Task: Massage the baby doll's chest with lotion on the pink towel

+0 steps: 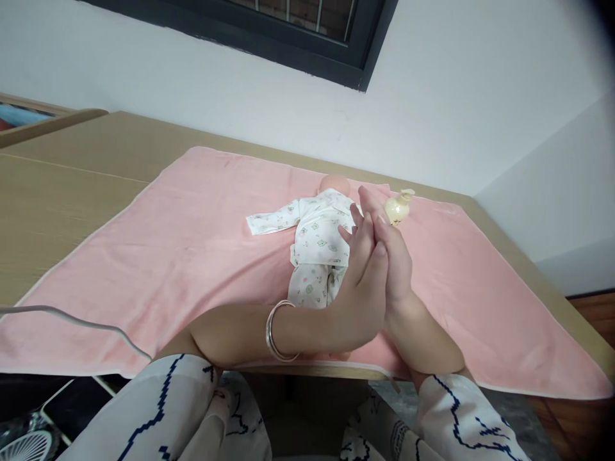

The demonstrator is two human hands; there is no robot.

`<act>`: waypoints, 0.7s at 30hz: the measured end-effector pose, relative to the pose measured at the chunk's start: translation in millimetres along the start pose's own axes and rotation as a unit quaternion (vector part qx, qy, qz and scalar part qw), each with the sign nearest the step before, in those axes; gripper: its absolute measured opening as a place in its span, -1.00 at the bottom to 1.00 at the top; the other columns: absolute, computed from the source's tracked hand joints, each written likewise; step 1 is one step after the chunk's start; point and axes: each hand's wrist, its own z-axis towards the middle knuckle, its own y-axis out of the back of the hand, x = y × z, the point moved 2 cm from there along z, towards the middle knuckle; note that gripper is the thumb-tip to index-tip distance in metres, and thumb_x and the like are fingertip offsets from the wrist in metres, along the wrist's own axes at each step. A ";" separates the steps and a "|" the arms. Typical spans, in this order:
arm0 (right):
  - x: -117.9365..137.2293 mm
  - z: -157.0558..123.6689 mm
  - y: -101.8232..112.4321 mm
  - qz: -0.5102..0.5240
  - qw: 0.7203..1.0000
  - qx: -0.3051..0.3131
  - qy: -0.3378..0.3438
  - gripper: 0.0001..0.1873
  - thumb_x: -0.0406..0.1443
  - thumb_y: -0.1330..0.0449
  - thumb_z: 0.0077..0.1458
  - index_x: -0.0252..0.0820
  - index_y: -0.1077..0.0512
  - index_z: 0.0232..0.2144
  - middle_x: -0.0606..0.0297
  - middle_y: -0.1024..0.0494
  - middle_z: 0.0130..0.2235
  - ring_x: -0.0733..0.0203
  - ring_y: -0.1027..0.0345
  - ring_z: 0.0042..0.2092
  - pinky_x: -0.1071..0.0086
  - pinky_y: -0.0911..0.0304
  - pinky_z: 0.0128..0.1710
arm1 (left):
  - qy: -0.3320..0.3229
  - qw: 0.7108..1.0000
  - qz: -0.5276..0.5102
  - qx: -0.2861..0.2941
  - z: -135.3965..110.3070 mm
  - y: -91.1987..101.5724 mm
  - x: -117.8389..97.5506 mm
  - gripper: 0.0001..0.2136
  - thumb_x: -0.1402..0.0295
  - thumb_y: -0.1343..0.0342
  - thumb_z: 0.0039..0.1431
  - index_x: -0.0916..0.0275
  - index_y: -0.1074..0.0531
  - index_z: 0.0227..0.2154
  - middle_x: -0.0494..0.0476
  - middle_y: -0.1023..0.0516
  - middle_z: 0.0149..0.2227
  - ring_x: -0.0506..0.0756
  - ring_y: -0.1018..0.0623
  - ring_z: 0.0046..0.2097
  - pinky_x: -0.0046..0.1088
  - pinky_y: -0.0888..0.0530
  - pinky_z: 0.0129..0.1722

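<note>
A baby doll (319,246) in a white printed suit lies on its back on a pink towel (182,256), head toward the wall. My left hand (358,285) and my right hand (394,256) are pressed palm to palm above the doll's right side, fingers stretched out and together. Neither hand holds anything. A silver bangle (276,330) sits on my left wrist. A small cream pump bottle (398,206) stands just beyond my fingertips, beside the doll's head.
The towel covers a wooden table (72,186) set against a white wall under a dark window frame (307,45). A grey cable (72,320) crosses the towel's near left edge. A fan grille (24,445) shows at the bottom left.
</note>
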 end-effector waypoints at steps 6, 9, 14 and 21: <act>1.3 -14.6 -17.0 -0.054 0.993 -0.014 0.102 -0.42 0.04 0.35 0.39 0.33 0.24 0.40 0.73 0.16 0.45 0.14 0.54 0.48 -0.09 0.31 0.49 | 0.031 0.999 0.025 0.018 28.2 15.8 -7.0 -0.55 0.16 0.33 0.44 -0.18 -0.07 0.33 -0.28 -0.11 0.40 0.09 0.11 0.46 -0.24 -0.01 0.46; 4.4 -29.3 -30.8 -0.073 0.983 0.032 0.166 -0.39 0.02 0.28 0.40 0.34 0.37 0.40 0.75 0.21 0.45 0.13 0.51 0.48 -0.06 0.27 0.50 | 0.034 0.999 0.012 -0.032 48.0 30.6 -0.9 -0.54 0.11 0.39 0.45 -0.04 -0.09 0.32 -0.17 -0.06 0.43 0.09 0.02 0.46 -0.26 -0.07 0.44; 6.2 -30.6 -31.5 -0.022 0.980 0.066 0.185 -0.43 0.03 0.23 0.39 0.37 0.18 0.39 0.72 0.08 0.44 0.19 0.30 0.47 0.09 0.15 0.49 | -0.061 0.992 0.077 -0.075 45.0 37.3 -2.6 -0.52 0.06 0.47 0.45 -0.11 0.09 0.36 -0.22 0.10 0.46 0.08 0.18 0.48 -0.22 0.04 0.47; 16.7 -2.5 6.5 -0.103 0.980 0.033 0.167 -0.38 0.11 0.36 0.36 0.29 0.18 0.40 0.65 0.14 0.46 0.04 0.43 0.48 -0.14 0.19 0.45 | -0.131 0.987 0.085 0.035 -6.5 3.9 -2.2 -0.46 -0.05 0.45 0.40 -0.18 0.17 0.39 -0.23 -0.02 0.43 0.11 0.19 0.47 -0.19 0.04 0.48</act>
